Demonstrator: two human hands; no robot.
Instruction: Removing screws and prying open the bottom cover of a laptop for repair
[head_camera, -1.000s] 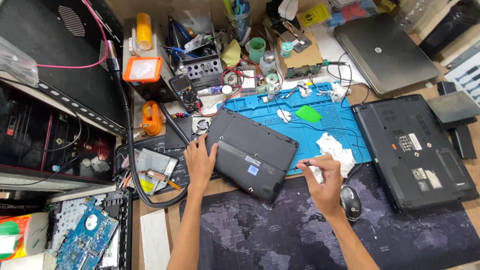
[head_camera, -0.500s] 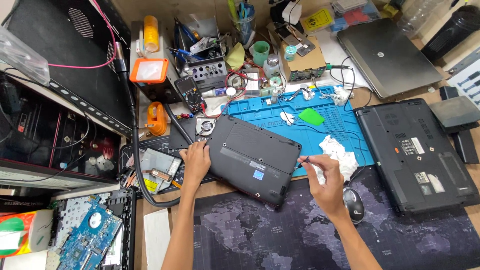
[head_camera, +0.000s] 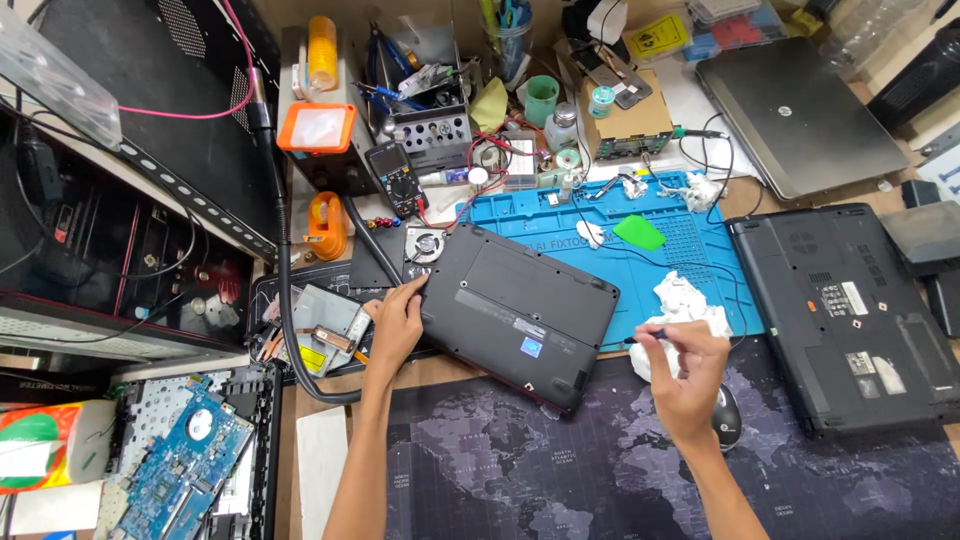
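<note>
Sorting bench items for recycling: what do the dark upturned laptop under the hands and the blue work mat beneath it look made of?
The dark upturned laptop, steadied by the left hand, looks like matte moulded plastic: dull grey, with seams and screw holes. The blue work mat seems to be soft silicone or rubber: even colour, moulded trays and ridges. The right hand holds a thin tool; its material is unclear.

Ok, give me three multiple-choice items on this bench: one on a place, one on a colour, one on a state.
1. Where does the left hand rest?
A. on the upside-down laptop's left edge
B. on the mouse
C. on the multimeter

2. What colour is the repair mat?
A. red
B. blue
C. yellow

3. How does the laptop lie?
A. open, screen up
B. standing on edge
C. closed, underside up

Answers: 1 A, fingers lie on its edge; 2 B, the mat is blue; 3 C, its bottom cover with screws faces up.
</note>
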